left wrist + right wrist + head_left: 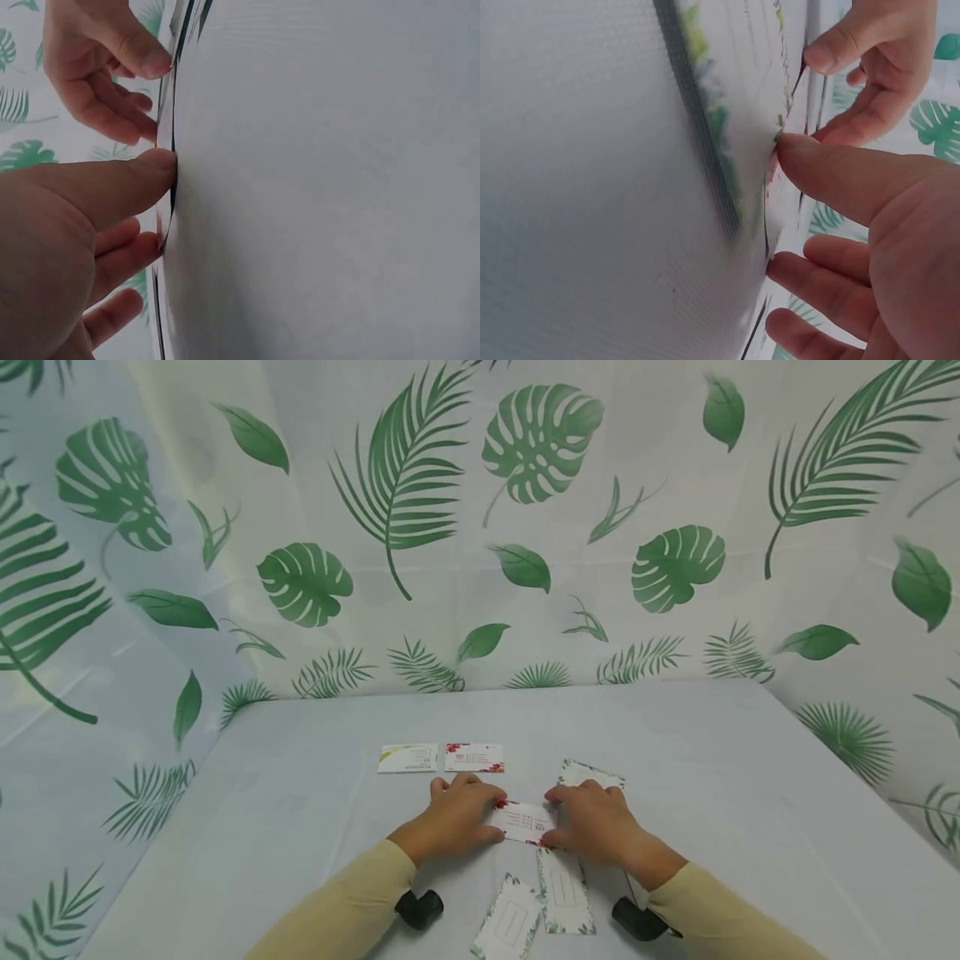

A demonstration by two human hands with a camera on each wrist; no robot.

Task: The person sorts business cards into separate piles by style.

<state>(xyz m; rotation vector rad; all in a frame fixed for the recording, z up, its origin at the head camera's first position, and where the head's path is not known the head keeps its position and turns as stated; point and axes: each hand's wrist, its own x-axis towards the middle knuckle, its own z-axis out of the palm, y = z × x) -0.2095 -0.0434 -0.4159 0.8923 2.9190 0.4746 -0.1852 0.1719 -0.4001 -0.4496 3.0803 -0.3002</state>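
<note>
A white card with red flowers in its corners (525, 822) lies between both hands near the middle of the table. My left hand (459, 817) pinches its left end, thumb at the near edge and fingers at the far edge. The right hand (600, 827) grips the right end in the same manner. In the left wrist view the card shows edge-on beside the left thumb (142, 176). From the right wrist view, the right thumb (817, 161) touches the card's near edge, close to a blurred leaf-bordered card (742, 90).
Beyond the left hand, a card with a yellow-green curve (408, 758) and a red-flowered card (475, 758) lie side by side. One leaf-bordered card (588, 772) is partly behind the right hand. Two more leaf-bordered cards (508, 920) (567, 893) lie nearer me. Leaf-print cloth (450, 610) hangs behind.
</note>
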